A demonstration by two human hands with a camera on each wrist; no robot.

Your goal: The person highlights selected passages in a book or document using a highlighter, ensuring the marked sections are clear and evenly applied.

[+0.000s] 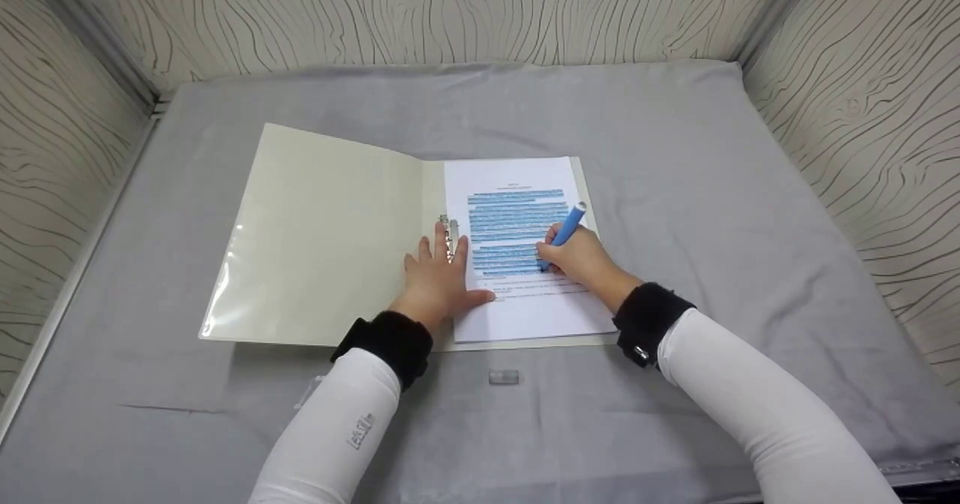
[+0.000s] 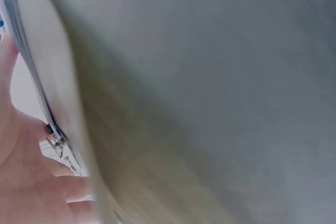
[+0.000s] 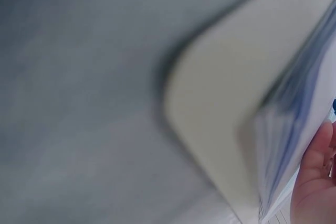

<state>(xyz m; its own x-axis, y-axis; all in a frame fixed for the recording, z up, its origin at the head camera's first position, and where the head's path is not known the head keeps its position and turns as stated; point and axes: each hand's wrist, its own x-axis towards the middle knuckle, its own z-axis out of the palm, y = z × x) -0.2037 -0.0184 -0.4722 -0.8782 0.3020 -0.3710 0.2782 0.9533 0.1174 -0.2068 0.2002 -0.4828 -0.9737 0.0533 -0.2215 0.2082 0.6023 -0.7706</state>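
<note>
A blue marker (image 1: 568, 228) is pinched between the thumb and fingers of my right hand (image 1: 583, 258), its tip down at the lower highlighted lines. Printed text on the white paper (image 1: 525, 316) is covered with blue strokes over several lines; the last lines are unmarked. My left hand (image 1: 435, 283) rests with fingers spread over the metal clip (image 1: 452, 238) of the open cream binder (image 1: 330, 241), its thumb on the paper's left edge. In the left wrist view the palm (image 2: 31, 187) shows beside the binder's spine. The right wrist view shows part of the right hand (image 3: 315, 187) against the stacked sheets.
A small grey rectangular piece (image 1: 504, 377) lies on the grey cloth (image 1: 675, 429) in front of the binder. The binder's left cover stands slightly raised off the cloth. Wood-patterned panels (image 1: 450, 16) border the table at the back and both sides.
</note>
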